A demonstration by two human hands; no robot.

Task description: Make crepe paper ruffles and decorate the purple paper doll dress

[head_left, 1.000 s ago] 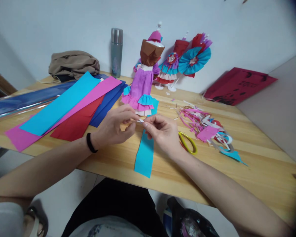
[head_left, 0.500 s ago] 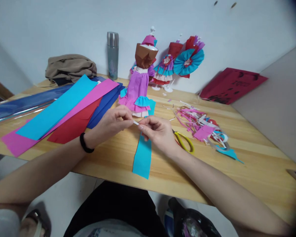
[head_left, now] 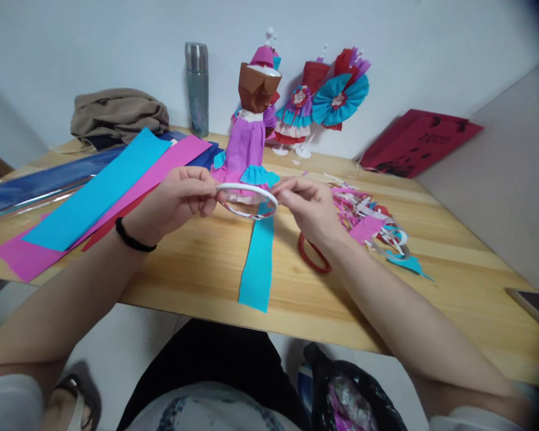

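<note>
My left hand point(head_left: 184, 191) pinches the left side of a thin white ring point(head_left: 248, 187) in front of the doll-like figure. At the ring's right edge, my right hand point(head_left: 308, 200) has thumb and fingers closed on it. Below the ring a turquoise paper strip point(head_left: 256, 269) lies lengthwise on the table. Just behind stands the figure in a purple paper dress point(head_left: 247, 143) with a brown top point(head_left: 259, 88). A red loop point(head_left: 313, 256) lies partly under my right forearm.
Turquoise paper point(head_left: 103, 188) and pink paper point(head_left: 179, 155) lie left, near a bottle point(head_left: 197, 90) and brown cloth point(head_left: 119, 114). Pink and white scraps point(head_left: 366, 227) are at right. Behind are other paper-dressed figures point(head_left: 299, 120) and a red bag point(head_left: 422, 143). A phone point(head_left: 532, 305) is at the right edge.
Both hands have risen and moved apart. The white ring now shows between them, where before only a small white piece was visible. The view has shifted slightly; the yellow handle is hidden now.
</note>
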